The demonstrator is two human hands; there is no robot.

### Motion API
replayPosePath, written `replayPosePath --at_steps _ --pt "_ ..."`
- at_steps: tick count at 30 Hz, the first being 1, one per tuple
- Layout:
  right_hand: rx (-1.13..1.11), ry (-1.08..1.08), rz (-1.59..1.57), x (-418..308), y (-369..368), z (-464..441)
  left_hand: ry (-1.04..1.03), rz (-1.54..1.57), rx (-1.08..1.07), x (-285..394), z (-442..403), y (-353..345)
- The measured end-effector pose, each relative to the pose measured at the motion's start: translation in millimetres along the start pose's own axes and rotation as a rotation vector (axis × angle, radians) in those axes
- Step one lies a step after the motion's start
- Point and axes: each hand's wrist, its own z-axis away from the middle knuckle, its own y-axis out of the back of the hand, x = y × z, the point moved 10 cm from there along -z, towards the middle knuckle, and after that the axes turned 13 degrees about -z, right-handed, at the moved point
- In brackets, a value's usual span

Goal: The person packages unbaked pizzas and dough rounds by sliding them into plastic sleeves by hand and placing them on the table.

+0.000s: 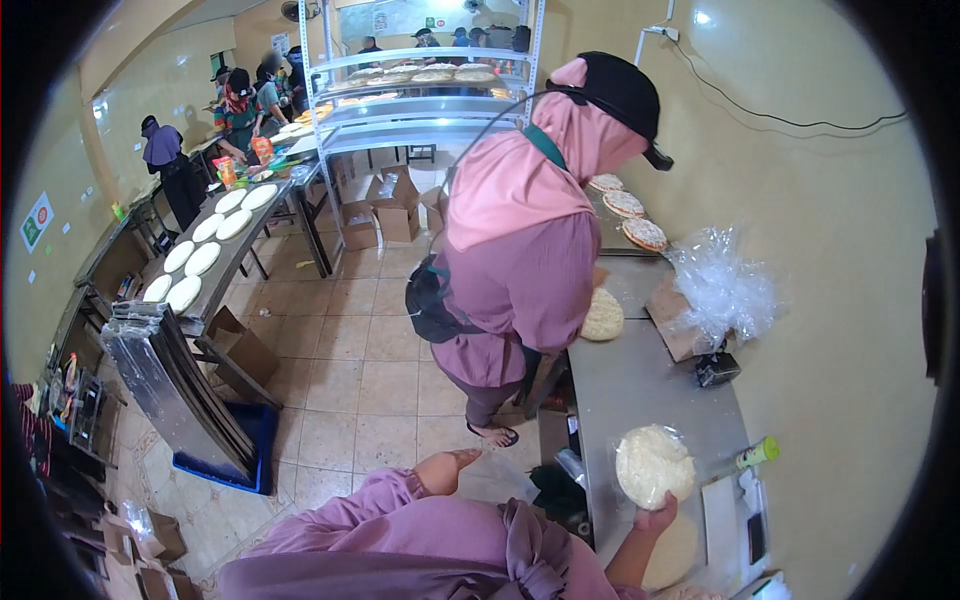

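Observation:
My right hand [656, 514] grips the near edge of a round pizza base [652, 465] topped with pale shreds that look like cheese. Clear, shiny plastic covers this base. Under my right forearm, another pale round [672, 555] lies partly hidden on the metal table [655, 385]. My left hand [447, 472] is out over the floor, away from the table, its fingers drawn together by what looks like a faint clear plastic bag [500, 478]. Their exact hold is hard to make out.
A co-worker [525, 230] leans over the table ahead, beside a topped base [603, 316]. Crumpled clear plastic bags [725, 285], a black box [717, 369] and a green-capped bottle [758, 452] line the wall side. Metal trays [180, 385] stand in a blue crate [262, 470] at left.

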Motion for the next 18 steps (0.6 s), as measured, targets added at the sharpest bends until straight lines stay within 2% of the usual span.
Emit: replayPosePath --at_steps 2,4,6,7,8,10,12,13,15,16,18 --pt "-0.076 -0.027 -0.051 -22 -29 0 -0.016 0.031 0.029 -2 -10 -3" --pt "-0.136 0.072 -0.089 -64 -55 4 -0.034 0.063 0.057 4 -19 1" --pt "-0.514 0.031 -0.182 -72 -147 31 0.031 0.191 0.035 9 -27 10" --pt "-0.511 0.038 -0.180 -69 -156 28 0.026 0.191 0.029 14 -32 12" --pt "-0.723 0.112 -0.050 -70 -181 38 0.013 0.211 0.053 21 -36 17" --pt "-0.931 0.192 0.090 -71 -198 53 -0.006 0.233 0.072 35 -44 26" --pt "0.023 0.155 -0.353 -71 -104 6 0.032 0.359 0.068 44 -48 33" --pt "0.025 0.158 -0.353 -70 -85 2 0.031 0.359 0.064 48 -50 36" --pt "-0.170 -0.081 -0.462 -48 -70 -3 0.004 0.441 0.050 59 -54 42" --pt "-0.162 -0.079 -0.464 -47 -58 -5 0.008 0.440 0.043 63 -56 44" --pt "-0.228 -0.047 -0.224 -45 -56 10 0.012 0.616 0.002 77 -56 40"
